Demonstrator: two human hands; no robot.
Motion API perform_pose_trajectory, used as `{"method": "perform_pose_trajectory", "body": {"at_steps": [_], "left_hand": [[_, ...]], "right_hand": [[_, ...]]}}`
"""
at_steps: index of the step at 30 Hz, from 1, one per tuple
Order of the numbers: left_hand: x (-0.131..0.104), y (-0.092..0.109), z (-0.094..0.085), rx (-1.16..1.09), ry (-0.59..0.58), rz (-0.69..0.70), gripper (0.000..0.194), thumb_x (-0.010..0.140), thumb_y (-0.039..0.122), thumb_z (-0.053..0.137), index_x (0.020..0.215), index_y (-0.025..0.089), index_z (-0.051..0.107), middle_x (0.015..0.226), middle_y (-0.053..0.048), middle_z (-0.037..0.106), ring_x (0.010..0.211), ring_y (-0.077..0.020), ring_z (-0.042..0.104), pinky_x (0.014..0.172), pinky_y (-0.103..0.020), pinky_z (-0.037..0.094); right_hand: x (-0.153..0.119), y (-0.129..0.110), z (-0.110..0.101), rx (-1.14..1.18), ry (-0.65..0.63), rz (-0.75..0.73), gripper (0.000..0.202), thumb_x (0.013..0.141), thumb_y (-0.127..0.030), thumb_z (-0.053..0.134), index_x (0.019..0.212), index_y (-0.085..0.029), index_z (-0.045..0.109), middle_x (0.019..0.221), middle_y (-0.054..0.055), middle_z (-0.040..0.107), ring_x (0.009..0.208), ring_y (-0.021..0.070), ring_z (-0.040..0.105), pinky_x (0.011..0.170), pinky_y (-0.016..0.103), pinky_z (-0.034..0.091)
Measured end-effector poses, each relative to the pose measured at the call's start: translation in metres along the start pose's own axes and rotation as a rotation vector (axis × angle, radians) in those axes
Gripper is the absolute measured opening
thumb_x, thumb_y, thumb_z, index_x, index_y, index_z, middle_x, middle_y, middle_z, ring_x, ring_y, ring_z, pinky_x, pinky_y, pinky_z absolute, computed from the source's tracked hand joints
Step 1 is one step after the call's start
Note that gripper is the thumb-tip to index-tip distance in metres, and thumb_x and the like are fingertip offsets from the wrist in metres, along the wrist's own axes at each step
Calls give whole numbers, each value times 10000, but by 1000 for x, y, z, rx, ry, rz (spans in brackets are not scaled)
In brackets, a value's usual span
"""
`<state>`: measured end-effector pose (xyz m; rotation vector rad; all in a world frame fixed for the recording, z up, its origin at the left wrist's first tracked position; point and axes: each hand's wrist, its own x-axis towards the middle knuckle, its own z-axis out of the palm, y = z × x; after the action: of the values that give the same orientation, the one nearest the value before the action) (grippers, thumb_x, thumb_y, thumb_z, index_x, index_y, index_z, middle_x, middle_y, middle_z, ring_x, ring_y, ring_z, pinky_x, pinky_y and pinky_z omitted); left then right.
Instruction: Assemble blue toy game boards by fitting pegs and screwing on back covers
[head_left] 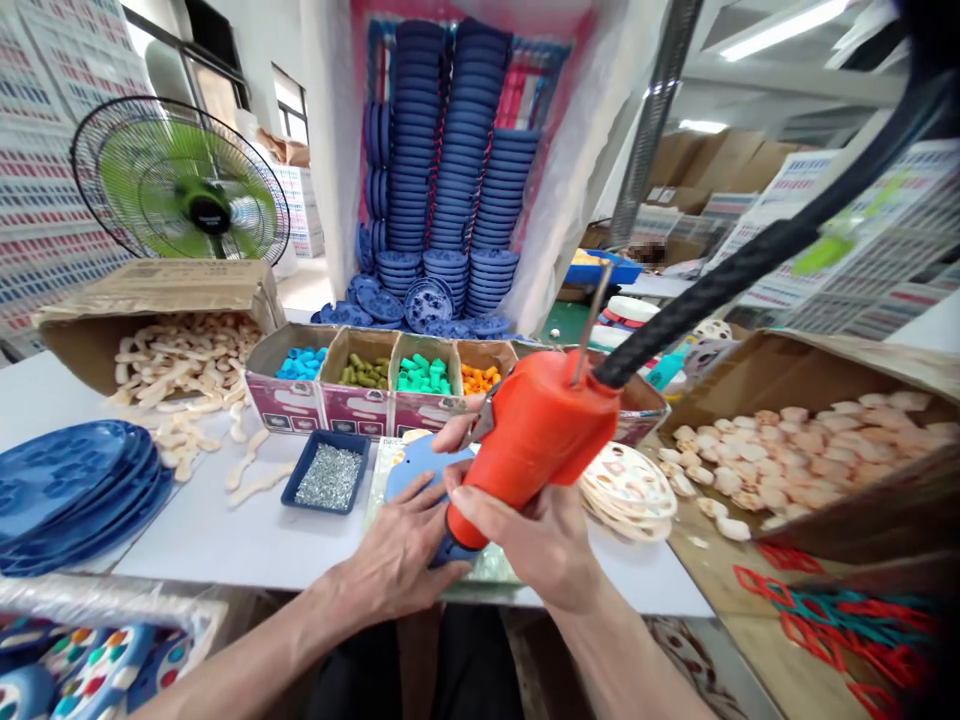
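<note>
An orange power screwdriver (532,420), hanging on a black cable, is gripped by my right hand (551,545), its lower end pressed down over a blue plastic disc (424,468). My left hand (401,550) lies on the disc with its fingers spread across it, beside the tool's tip. The disc rests on a pale greenish pad (495,566) at the table's front edge. The tool and my hands hide the tip and much of the disc.
Left of the disc is a dark tray of small screws (328,475). Divided cardboard bins (356,405) with coloured pieces stand behind. Blue plates (67,480) lie left, white perforated discs (630,490) right. Boxes of pale parts (817,450) and stacked blue discs (420,130) surround these.
</note>
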<state>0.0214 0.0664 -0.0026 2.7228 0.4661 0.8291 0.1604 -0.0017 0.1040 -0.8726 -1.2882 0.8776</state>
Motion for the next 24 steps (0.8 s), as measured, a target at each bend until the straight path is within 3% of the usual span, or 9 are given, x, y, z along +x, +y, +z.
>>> {"method": "perform_pose_trajectory", "body": {"at_steps": [2,7,14,17,20,24], "left_hand": [[0,0,1,-1,21,0,487,813,245,685,1279,184,557,1277,-138,680,1271,-339,593,1153,-549,413],[2,-5,3,-68,-2,12,415,826,229,673,1231,182,596,1272,-127,667,1255,-327,591,1087,-500,484],[0,-8,4,-28,68,50,501,783,230,724,1262,166,590,1310,-137,661,1325,-344,544,1133,-508,447],[-1,-7,1,2,10,37,478,823,310,736,1254,162,593,1344,-140,653,1344,-329,540,1181,-518,392],[-3,-2,0,71,-89,67,514,912,362,666,1369,167,535,1407,-127,627,1395,-317,500,1209,-536,352],[-11,12,11,229,-99,82,497,982,210,510,1464,103,447,1544,-154,488,1472,-305,395,1222,-508,345]], "right_hand": [[0,3,2,-37,-19,-10,149,884,-247,689,1032,-253,681,709,-8,632,692,178,635,794,384,586],[-1,4,0,-34,-86,-14,262,859,-131,648,1089,-256,665,1082,51,693,845,176,688,836,342,583],[-1,11,-1,-9,-121,18,216,846,-186,680,1053,-246,694,1035,40,704,759,160,661,765,340,576],[7,2,-2,47,-49,-58,231,812,-186,705,1036,-240,687,1071,51,706,812,175,661,740,341,572],[20,-16,-7,94,96,-175,319,774,-180,724,1075,-263,661,1082,45,701,962,214,660,738,343,575],[40,-28,-4,39,234,-298,306,762,-175,724,1046,-271,662,1097,36,704,985,218,658,799,378,579]]}}
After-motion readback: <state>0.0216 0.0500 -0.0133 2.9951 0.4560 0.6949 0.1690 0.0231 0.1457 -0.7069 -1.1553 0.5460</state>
